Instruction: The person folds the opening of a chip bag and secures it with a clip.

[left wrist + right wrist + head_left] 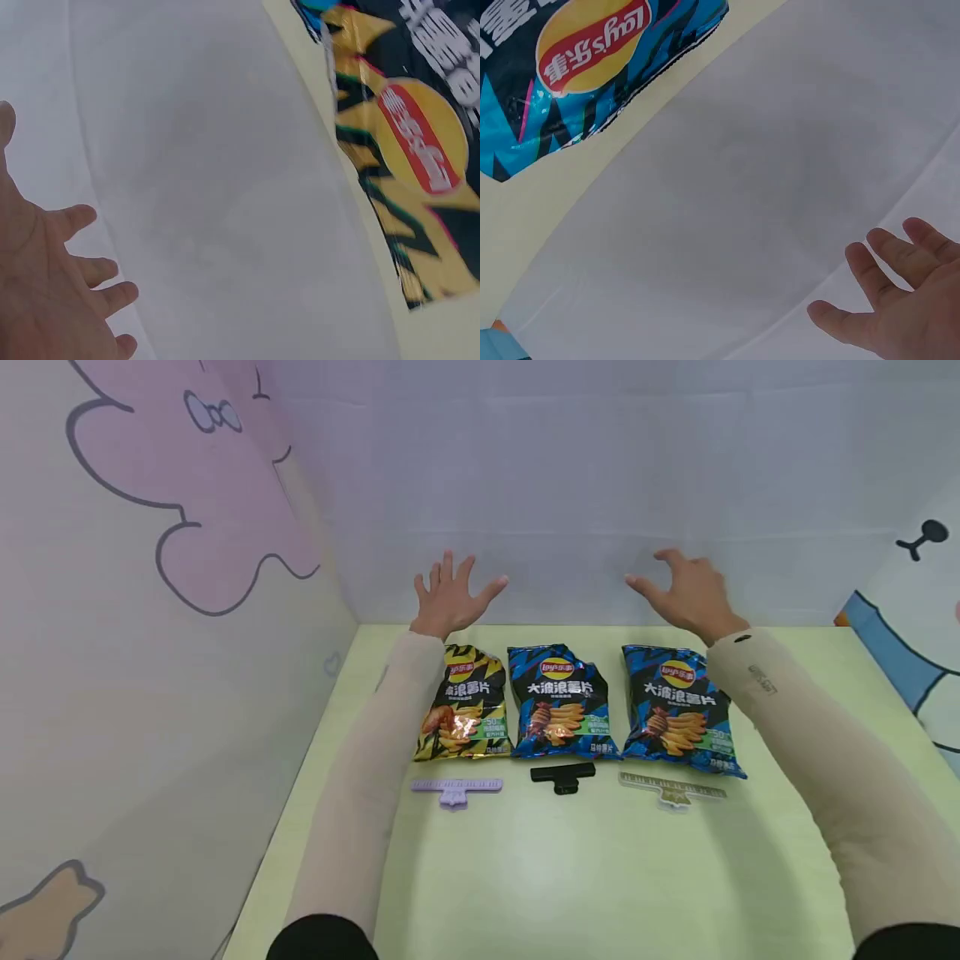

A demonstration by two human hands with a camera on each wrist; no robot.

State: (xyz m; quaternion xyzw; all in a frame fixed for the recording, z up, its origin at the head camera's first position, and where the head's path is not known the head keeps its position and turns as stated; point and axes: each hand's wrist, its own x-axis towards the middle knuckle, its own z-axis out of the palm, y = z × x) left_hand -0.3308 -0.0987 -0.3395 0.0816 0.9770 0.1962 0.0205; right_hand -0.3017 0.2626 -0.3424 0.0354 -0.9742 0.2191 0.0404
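Observation:
My left hand is raised past the table's far edge with its fingers spread, holding nothing. Nearest to it lies a yellow-and-black bag of potato chips, partly behind my left sleeve. My right hand is raised likewise, thumb apart from the fingers, with nothing in it. Just below it is a blue bag of potato chips, its upper right side behind my right sleeve. Another blue bag of potato chips lies in the middle. In front of the bags are a purple clip, a black clip and a clear-and-gold clip.
The pale yellow-green table meets a white sheet-like wall at its far edge. A wall with pink cartoon shapes rises on the left. A blue-and-white cartoon figure is at the right.

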